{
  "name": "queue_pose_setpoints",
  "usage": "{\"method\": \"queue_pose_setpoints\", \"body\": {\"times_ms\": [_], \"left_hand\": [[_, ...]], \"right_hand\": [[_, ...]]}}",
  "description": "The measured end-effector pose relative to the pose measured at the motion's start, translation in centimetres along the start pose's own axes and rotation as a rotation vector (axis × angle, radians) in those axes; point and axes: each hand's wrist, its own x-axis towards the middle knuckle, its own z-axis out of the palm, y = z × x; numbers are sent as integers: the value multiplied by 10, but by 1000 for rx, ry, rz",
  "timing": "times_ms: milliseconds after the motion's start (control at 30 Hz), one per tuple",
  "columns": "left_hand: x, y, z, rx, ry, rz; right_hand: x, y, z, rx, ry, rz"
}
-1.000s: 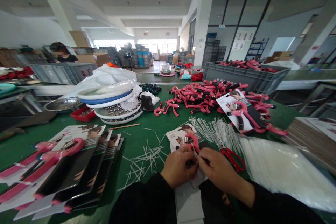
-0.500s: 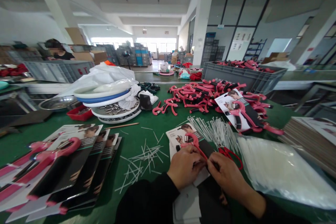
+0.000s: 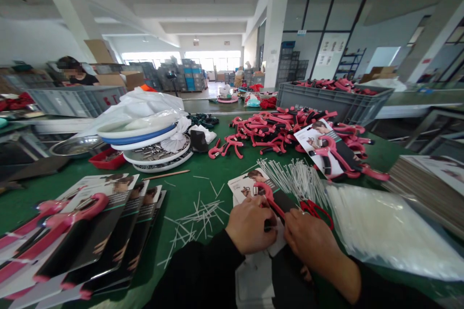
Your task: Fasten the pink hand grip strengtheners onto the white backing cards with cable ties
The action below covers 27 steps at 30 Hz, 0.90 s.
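Note:
In front of me a printed card (image 3: 237,187) lies on other cards, with pink pliers (image 3: 267,192) on it. My left hand (image 3: 251,226) is closed around the left side of the pliers, its fingertips curled over them. My right hand (image 3: 308,234) grips the right side, fingers bent over the handle. The hands partly hide the pliers' handles. Just beyond my right hand are red scissors (image 3: 318,213) and a bunch of white cable ties (image 3: 295,178). Loose white strips (image 3: 199,217) lie to the left.
Carded pliers (image 3: 78,217) are stacked at left. Loose pink pliers (image 3: 261,128) form a heap behind, near a grey crate (image 3: 326,104). A plastic bag (image 3: 391,227) and card stack (image 3: 427,188) lie right. Round trays (image 3: 159,157) stand back left. A person (image 3: 77,71) is far left.
My left hand has shifted slightly left and its fingers have curled. My right hand has turned, its fingers now further over the handle. The view has moved slightly.

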Motion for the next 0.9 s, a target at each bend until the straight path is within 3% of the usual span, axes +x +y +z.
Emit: {"method": "queue_pose_setpoints", "body": {"times_ms": [133,400,667,800,900], "left_hand": [[0,2,1,-68,36,-77],[7,12,9,-31,63,-171],[5,11,1,111,-43,-10],[0,0,-3,-12,-54,56],[-6,-8,-1,-133,-41,157]], "right_hand": [[4,8,2,82,-6,19],[9,1,-4,-3,-36,-3],[8,1,-8,-41,-64,-52],[3,9,-5,0,-52,-63],[-2,13,-2,84,2,19]]}}
